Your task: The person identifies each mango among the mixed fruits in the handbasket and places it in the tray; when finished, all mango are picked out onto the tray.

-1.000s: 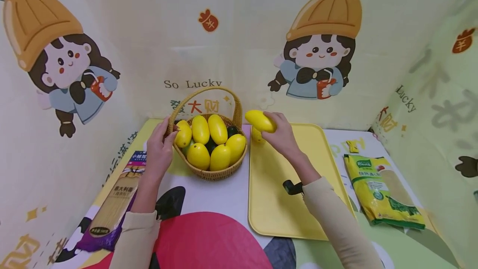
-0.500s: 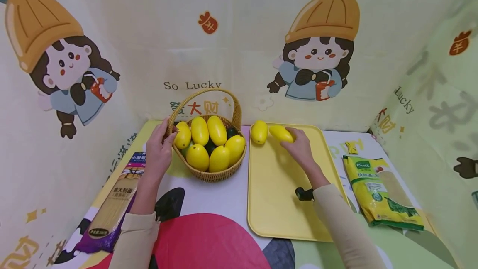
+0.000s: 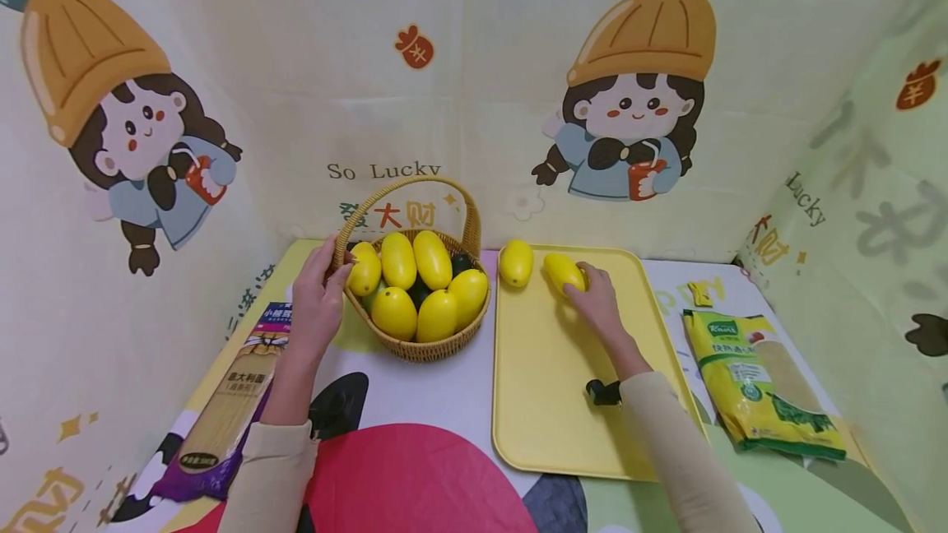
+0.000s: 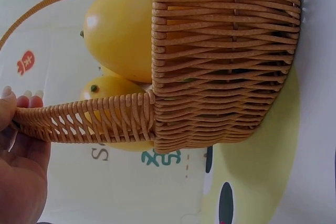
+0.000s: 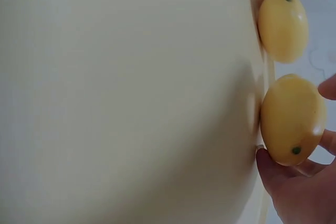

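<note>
Yellow oval fruit [image 3: 564,271] held at the twelve o'clock end of the yellow tray [image 3: 544,401]
It is pinched between thumb and fingers of the right hand [image 3: 597,304]; a second fruit [image 3: 516,262] lies at eleven o'clock. The handle [image 3: 471,230] of the wicker basket [image 3: 422,350] is gripped at ten o'clock by the left hand [image 3: 319,293]. The smooth fruit is judged firm, light and slippery, best grasped around its middle.

Count eight visible yellow oval fruits [image 3: 562,271], at least two dark green pieces [image 3: 461,263], two bare hands [image 3: 596,299], and one each of brown wicker basket [image 3: 429,350], rectangular yellow tray [image 3: 541,401], purple noodle packet [image 3: 225,410], yellow-green bag [image 3: 759,385] and small yellow sachet [image 3: 699,294].
</note>
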